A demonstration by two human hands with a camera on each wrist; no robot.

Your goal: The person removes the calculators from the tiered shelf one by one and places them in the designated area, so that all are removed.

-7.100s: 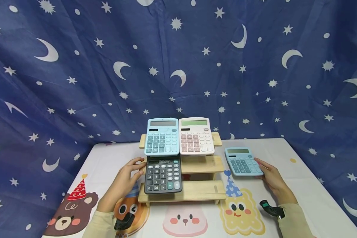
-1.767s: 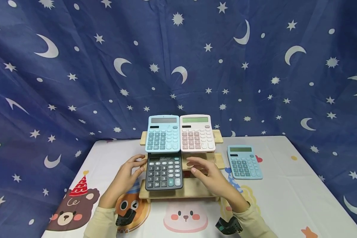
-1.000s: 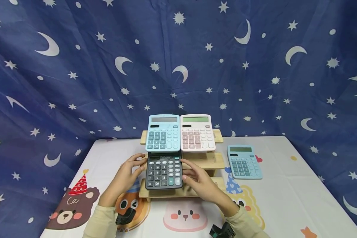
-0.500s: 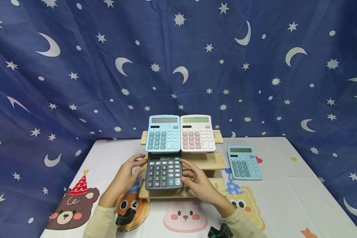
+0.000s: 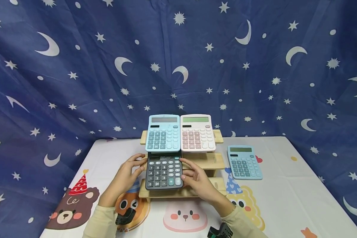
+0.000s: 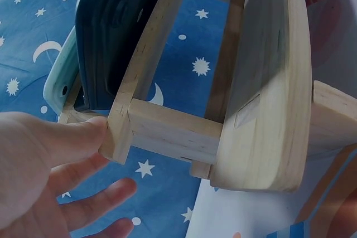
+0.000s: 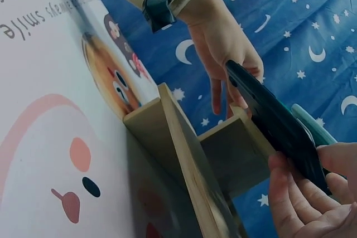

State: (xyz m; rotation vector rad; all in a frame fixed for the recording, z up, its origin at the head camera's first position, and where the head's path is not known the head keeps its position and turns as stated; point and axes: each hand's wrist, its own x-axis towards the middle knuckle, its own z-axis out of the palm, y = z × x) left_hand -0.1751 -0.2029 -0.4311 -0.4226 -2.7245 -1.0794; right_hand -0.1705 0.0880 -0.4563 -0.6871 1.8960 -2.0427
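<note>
A black calculator [image 5: 164,172] leans on the left half of a tiered wooden stand [image 5: 206,161], below a light-blue calculator [image 5: 163,133]. My right hand [image 5: 200,181] pinches its right edge; in the right wrist view the fingers [image 7: 295,193] lie against its back and the thumb [image 7: 334,157] is at its front side. At the stand's left end is my left hand [image 5: 126,178]. Its thumb [image 6: 78,135] and forefinger pinch the end of a shelf board in the left wrist view, while the other fingers are spread below.
Beside the upper light-blue calculator stands a white and pink calculator [image 5: 197,133] on the top tier. Another light-blue calculator [image 5: 245,162] lies on the white patterned tablecloth [image 5: 285,185] to the right. A blue star-and-moon curtain [image 5: 178,59] hangs behind.
Since the earliest frame my right hand has left the light-blue calculator on the tablecloth and come left to the black calculator's right edge. My left hand has stayed at the stand's left end.
</note>
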